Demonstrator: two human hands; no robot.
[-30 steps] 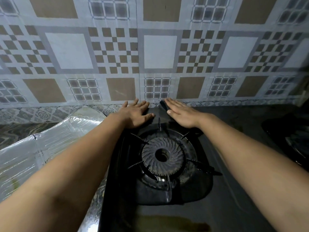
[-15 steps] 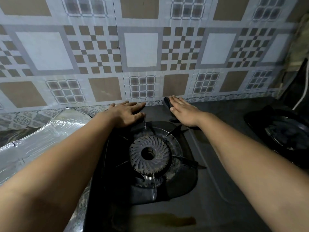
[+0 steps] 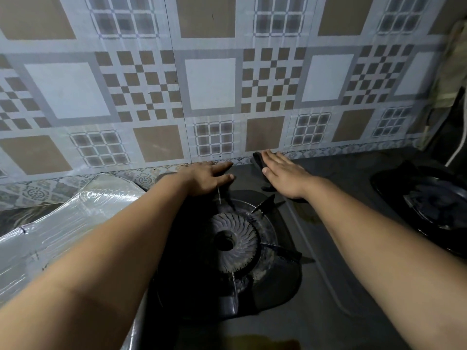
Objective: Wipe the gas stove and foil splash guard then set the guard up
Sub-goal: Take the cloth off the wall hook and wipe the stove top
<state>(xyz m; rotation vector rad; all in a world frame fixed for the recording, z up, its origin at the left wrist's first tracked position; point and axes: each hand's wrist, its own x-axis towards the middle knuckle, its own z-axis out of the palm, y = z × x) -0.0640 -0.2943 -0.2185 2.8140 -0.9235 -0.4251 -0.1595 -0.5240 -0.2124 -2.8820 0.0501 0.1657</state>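
Observation:
The black gas stove (image 3: pixel 336 286) fills the lower middle, with its left burner (image 3: pixel 233 245) between my arms and a second burner (image 3: pixel 434 203) at the right. My left hand (image 3: pixel 206 178) lies flat on the stove's back edge, fingers straight. Flat on the back edge too, my right hand (image 3: pixel 283 173) presses a small dark cloth (image 3: pixel 258 159) against the stove top near the wall. The foil splash guard (image 3: pixel 63 223) lies flat on the counter left of the stove, shiny and wrinkled, partly under my left forearm.
A patterned tiled wall (image 3: pixel 209 84) rises directly behind the stove. A brown smear (image 3: pixel 262 342) marks the stove's front edge. A white cable (image 3: pixel 457 150) and some hanging fabric (image 3: pixel 452 72) are at the far right.
The view has shifted up and left, so the stove sits lower right in frame. Both hands stay flat on the stove's back edge, spread a little further apart.

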